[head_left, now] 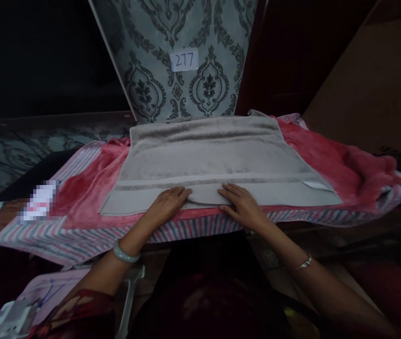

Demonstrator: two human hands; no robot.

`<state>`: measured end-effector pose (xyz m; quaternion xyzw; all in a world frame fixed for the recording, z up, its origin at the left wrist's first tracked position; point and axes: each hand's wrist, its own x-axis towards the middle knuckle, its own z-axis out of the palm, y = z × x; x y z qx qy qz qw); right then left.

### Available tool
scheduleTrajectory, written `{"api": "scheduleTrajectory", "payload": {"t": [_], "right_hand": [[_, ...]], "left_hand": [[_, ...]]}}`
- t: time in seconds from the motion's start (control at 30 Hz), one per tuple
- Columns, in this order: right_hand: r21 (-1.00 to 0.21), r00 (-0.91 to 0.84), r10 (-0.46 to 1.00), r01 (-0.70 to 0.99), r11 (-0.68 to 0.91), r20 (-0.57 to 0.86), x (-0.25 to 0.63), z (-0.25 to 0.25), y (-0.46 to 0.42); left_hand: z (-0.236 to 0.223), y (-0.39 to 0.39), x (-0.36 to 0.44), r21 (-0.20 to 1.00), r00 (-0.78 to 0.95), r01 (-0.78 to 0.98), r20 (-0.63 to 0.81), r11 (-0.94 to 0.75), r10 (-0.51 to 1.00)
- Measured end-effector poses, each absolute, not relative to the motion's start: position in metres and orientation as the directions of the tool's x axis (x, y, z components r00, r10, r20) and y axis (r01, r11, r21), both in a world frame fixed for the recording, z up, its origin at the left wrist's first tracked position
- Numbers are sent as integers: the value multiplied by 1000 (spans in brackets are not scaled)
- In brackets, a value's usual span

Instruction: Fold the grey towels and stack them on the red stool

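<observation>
A grey-beige towel (200, 157) with a band across its near part lies spread on a red plush blanket (331, 155). On the towel's near edge rests my left hand (168, 201), its fingers stretched to the right and close together; its thumb is hidden. My right hand (241, 203) lies on the same edge, a short way to the right, fingers reaching left and thumb apart. Between the two hands the towel's edge curves and stands slightly off the blanket. A small white label (316, 186) shows near the towel's right side.
The blanket's striped border (200, 228) hangs over the front. Behind stands a patterned wall (175, 28) with a paper marked 277 (184, 60). A dark screen (41, 56) is at the left, a cardboard box (373, 84) at the right. A white power strip (15, 318) sits lower left.
</observation>
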<state>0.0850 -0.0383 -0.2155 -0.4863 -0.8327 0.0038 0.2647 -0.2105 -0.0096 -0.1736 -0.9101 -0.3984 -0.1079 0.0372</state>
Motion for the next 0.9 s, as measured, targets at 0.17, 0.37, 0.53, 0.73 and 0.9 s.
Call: {"api": "scheduleTrajectory", "payload": {"t": [0.17,0.37,0.53,0.73,0.9], "right_hand": [[-239,-366,822,834,497,436,76,-220,-33],[-181,-214,887,934,309,410,140,-231,-22],[-145,-198,871,946,291,450,179,-217,-32],[-77,-289,790,918,388,541,189,-220,-67],[-67,-283,796,925,374,535,216,-256,-81]], "left_hand": [[-165,-8,-221,-12,594,796,206,-605,778],[-169,-5,-281,-45,432,900,205,-433,878],[-156,-13,-312,-39,346,937,239,-347,907],[-143,-43,-328,-75,421,907,231,-415,877],[-182,-51,-356,-85,470,882,258,-464,844]]}}
